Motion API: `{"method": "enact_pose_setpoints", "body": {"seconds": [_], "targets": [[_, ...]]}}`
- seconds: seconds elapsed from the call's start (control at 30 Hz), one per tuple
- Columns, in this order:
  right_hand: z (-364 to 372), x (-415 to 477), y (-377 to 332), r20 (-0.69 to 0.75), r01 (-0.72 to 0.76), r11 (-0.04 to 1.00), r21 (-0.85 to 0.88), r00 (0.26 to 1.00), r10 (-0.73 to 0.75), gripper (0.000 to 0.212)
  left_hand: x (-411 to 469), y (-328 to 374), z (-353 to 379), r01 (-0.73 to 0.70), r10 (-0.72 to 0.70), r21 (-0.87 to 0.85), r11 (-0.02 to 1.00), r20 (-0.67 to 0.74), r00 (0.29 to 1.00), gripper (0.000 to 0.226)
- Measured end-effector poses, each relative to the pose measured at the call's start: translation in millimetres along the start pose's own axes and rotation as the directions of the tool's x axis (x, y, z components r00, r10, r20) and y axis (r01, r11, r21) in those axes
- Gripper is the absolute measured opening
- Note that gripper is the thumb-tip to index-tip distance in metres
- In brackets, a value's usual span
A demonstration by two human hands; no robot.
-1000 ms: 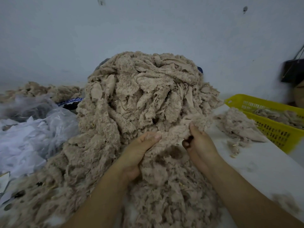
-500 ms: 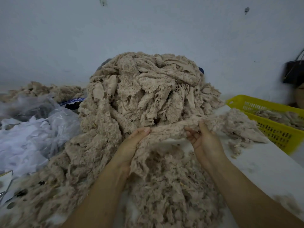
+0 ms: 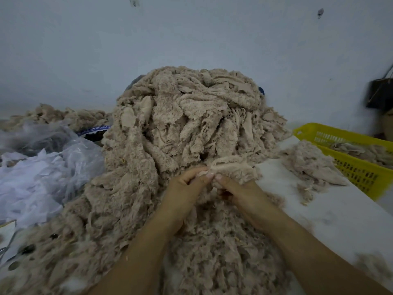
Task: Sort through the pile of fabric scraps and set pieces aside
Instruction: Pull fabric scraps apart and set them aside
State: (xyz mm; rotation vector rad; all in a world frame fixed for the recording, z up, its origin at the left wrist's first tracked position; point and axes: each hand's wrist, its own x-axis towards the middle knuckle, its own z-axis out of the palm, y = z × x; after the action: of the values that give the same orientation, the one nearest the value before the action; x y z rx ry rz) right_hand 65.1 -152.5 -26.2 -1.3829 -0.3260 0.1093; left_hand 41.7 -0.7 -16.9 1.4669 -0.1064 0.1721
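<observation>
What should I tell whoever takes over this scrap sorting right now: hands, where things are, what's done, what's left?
Left hand and right hand: both pinch one fuzzy beige scrap at the front of the big pile, thumbs close together.
Set aside: a small heap on the white table to the right. More scraps lie in the yellow basket beside it.
Done: only those few pieces.
Left: put down the held scrap, then work through the big pile, which holds most of the fabric.
</observation>
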Motion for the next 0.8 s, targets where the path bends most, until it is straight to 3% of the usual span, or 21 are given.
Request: {"method": "enact_pose_setpoints", "body": {"seconds": [0.07,0.2,0.3,0.4,0.47,0.5,0.53,0.6,0.7,0.8], "targets": [[-4.0,1.4,1.3,0.012,-0.007,1.000,0.028,1.000,0.007,0.028,0.7,-2.4,-2.5,-0.014,0.013,0.043,0.999,0.008,1.000,0.011],[-9.7,4.9,0.5,-0.012,-0.140,0.978,0.156,0.990,0.143,0.080,-0.7,-1.9,-2.9,-0.073,0.058,0.217,0.973,0.074,0.996,0.019],[-10.4,6.7,0.3,-0.087,-0.132,0.977,0.170,0.985,0.149,0.078,0.2,-6.5,-2.7,-0.162,0.104,0.429,0.889,0.154,0.983,0.013],[-15.8,12.6,3.2,-0.200,-0.117,0.962,0.247,0.965,0.169,0.071,0.0,-8.0,-3.2,-0.164,0.098,0.460,0.873,0.165,0.981,0.019],[-20.4,15.6,2.4,-0.210,-0.091,0.964,0.249,0.967,0.146,0.042,-0.6,-3.3,-2.8,-0.061,0.044,0.277,0.959,0.067,0.997,0.024],[-21.9,16.1,1.7,-0.218,-0.087,0.969,0.233,0.966,0.139,0.033,0.4,-0.8,-3.3,0.014,-0.013,0.093,0.996,-0.006,1.000,0.025],[-22.7,16.4,1.5,-0.227,-0.080,0.977,0.195,0.966,0.125,0.034,1.9,2.6,-4.8,0.088,-0.098,-0.135,0.987,-0.063,0.993,0.023],[-20.9,13.5,0.2,-0.203,-0.034,0.998,0.061,0.978,0.046,0.041,6.3,6.0,-10.6,0.163,-0.243,-0.490,0.856,-0.104,0.964,0.014],[-11.3,4.3,2.6,-0.027,0.018,0.982,-0.190,0.999,-0.024,0.048,10.8,4.6,-16.6,0.174,-0.284,-0.653,0.737,-0.064,0.957,0.008],[2.3,-1.6,6.5,0.181,0.043,0.920,-0.391,0.983,0.031,0.035,11.8,3.5,-14.7,0.182,-0.280,-0.682,0.708,-0.034,0.959,0.029]]}}
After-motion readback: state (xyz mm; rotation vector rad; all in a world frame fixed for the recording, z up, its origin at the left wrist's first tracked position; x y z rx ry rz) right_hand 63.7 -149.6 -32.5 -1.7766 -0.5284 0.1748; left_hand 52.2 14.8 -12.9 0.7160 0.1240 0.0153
